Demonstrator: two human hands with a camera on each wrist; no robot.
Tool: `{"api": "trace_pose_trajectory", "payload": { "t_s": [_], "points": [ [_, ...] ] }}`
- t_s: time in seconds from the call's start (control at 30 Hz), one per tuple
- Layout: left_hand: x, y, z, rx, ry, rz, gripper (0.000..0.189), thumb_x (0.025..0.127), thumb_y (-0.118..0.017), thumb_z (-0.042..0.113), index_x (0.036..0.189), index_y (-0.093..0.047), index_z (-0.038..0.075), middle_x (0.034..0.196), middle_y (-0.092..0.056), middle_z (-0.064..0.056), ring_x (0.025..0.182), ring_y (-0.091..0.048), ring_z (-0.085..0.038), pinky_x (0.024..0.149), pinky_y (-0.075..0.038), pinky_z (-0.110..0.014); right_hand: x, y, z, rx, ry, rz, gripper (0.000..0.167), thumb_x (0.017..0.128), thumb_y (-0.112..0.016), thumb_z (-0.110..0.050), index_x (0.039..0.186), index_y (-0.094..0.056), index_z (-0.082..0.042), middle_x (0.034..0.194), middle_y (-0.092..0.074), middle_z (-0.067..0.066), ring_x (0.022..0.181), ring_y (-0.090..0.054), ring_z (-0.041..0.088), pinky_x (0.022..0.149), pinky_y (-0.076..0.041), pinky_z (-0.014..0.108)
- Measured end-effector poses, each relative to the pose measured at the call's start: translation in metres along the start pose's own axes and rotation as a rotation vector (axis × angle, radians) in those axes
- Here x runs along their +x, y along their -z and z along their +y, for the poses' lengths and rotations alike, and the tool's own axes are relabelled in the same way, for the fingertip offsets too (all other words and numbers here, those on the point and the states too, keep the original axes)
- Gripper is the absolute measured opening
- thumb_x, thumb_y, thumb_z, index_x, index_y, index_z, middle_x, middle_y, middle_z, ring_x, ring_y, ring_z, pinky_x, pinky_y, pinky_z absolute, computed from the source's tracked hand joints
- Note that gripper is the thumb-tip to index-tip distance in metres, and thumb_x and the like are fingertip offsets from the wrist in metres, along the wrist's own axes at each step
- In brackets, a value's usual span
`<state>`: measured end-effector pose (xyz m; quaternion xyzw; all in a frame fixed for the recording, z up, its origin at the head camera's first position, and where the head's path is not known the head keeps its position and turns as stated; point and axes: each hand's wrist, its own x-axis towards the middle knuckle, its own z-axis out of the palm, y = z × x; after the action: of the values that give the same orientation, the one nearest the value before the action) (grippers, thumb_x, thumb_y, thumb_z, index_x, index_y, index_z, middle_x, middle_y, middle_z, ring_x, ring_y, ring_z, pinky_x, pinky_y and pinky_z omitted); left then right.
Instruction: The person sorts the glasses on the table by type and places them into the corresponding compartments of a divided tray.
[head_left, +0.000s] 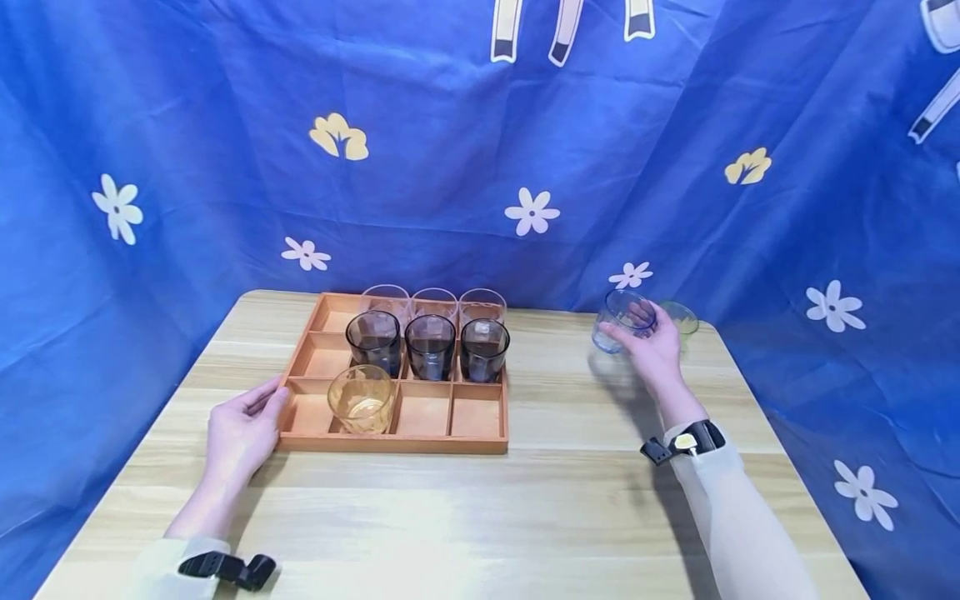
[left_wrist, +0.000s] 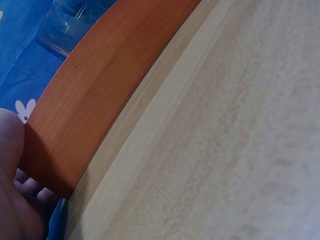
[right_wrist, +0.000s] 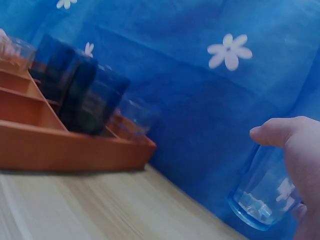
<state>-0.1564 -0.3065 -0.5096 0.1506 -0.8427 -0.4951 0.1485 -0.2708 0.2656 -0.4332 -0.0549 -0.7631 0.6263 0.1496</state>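
Note:
My left hand (head_left: 243, 429) grips the front left corner of a divided wooden tray (head_left: 397, 444), its thumb at the wall's top edge. In the tray stand three clear glasses (head_left: 386, 298) along the back row and three dark grey glasses (head_left: 430, 346) in the middle row. An amber glass (head_left: 361, 398) sits in the front row, second compartment from the left. To the right of the tray, my right hand (head_left: 660, 357) holds a bluish clear glass (head_left: 609, 332) between thumb and fingers; its base shows in the right wrist view. Behind this hand is a green glass (head_left: 684, 320), partly hidden.
The light wooden table (head_left: 570, 517) carries everything. A blue curtain (head_left: 435, 183) with flower prints hangs close behind the table and along both sides. Each wrist wears a black strap (head_left: 705, 437).

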Motion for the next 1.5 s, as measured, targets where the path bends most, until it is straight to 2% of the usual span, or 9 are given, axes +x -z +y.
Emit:
{"api": "trace_pose_trajectory", "payload": {
  "t_s": [0.23,0.47,0.7,0.87,1.1,1.3,1.5],
  "points": [
    [0.000,0.001,0.001,0.016,0.007,0.002,0.043,0.106,-0.066,0.032,0.139,-0.069,0.004,0.128,-0.069,-0.018,0.095,-0.060,0.015,0.076,-0.048,-0.003,-0.019,-0.004,-0.018,0.032,0.020,-0.057,0.092,0.082,-0.093,-0.008,0.157,-0.040,0.002,0.151,-0.056,0.019,0.138,-0.053,0.031,0.118,-0.041,0.036],
    [0.001,0.001,-0.001,0.016,-0.005,-0.005,0.044,0.107,-0.065,0.032,0.139,-0.069,0.003,0.128,-0.068,-0.019,0.095,-0.060,0.014,0.076,-0.048,-0.004,-0.037,-0.010,-0.032,0.089,0.085,-0.134,0.083,0.085,-0.088,0.000,0.154,-0.043,0.004,0.148,-0.058,0.021,0.136,-0.054,0.033,0.118,-0.042,0.037],
    [0.002,0.000,0.000,-0.002,0.005,0.001,0.042,0.106,-0.067,0.029,0.138,-0.069,0.002,0.128,-0.069,-0.019,0.094,-0.060,0.015,0.077,-0.048,-0.003,-0.053,-0.025,-0.049,0.125,0.143,-0.256,0.082,0.080,-0.084,0.015,0.152,-0.044,0.007,0.148,-0.056,0.025,0.136,-0.052,0.036,0.118,-0.041,0.042],
    [0.002,0.000,-0.001,-0.003,0.003,0.004,0.042,0.106,-0.067,0.030,0.138,-0.069,0.002,0.128,-0.069,-0.019,0.095,-0.061,0.014,0.077,-0.049,-0.004,-0.063,-0.036,-0.058,0.129,0.167,-0.343,0.085,0.078,-0.086,0.015,0.152,-0.045,0.005,0.146,-0.058,0.022,0.136,-0.053,0.035,0.118,-0.042,0.042],
    [0.002,0.000,-0.002,-0.004,0.007,-0.002,0.043,0.106,-0.066,0.031,0.139,-0.069,0.003,0.129,-0.069,-0.019,0.097,-0.061,0.013,0.077,-0.049,-0.004,-0.075,-0.054,-0.065,0.174,0.217,-0.467,0.084,0.076,-0.084,0.019,0.150,-0.047,0.006,0.144,-0.059,0.024,0.137,-0.054,0.036,0.117,-0.043,0.043],
    [0.002,0.001,0.000,-0.007,0.021,0.001,0.044,0.106,-0.066,0.032,0.139,-0.069,0.003,0.131,-0.068,-0.017,0.100,-0.063,0.010,0.078,-0.049,-0.004,-0.082,-0.073,-0.064,0.236,0.213,-0.554,0.084,0.074,-0.085,0.021,0.149,-0.047,0.009,0.145,-0.056,0.030,0.139,-0.051,0.041,0.118,-0.041,0.043],
    [0.002,0.001,0.000,-0.017,0.013,-0.002,0.042,0.106,-0.066,0.031,0.139,-0.069,0.004,0.130,-0.068,-0.018,0.099,-0.062,0.011,0.078,-0.049,-0.004,-0.088,-0.086,-0.065,0.237,0.212,-0.601,0.084,0.073,-0.087,0.018,0.148,-0.051,0.006,0.143,-0.060,0.024,0.137,-0.053,0.039,0.119,-0.040,0.047]
  ]
}}
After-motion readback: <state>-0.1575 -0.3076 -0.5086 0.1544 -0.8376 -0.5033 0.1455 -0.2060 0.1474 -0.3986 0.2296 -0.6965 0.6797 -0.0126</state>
